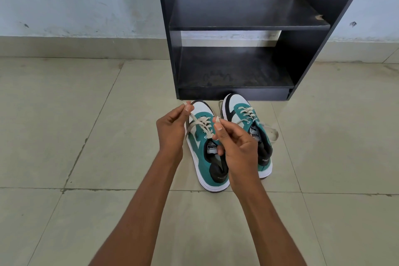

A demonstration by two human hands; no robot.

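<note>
My left hand (172,127) and right hand (235,144) each pinch an end of the cream lace (199,123) over the teal sneaker (201,163) on the floor (86,136). I should draw both ends evenly taut before crossing them.

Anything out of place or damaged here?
Yes. The loose lace of the right-hand sneaker trails untied on the floor, while the left hand and right hand pinch the lace ends of the other sneaker. The black rack's upper shelf has a chipped front edge; its bottom shelf shows dusty marks.
</note>
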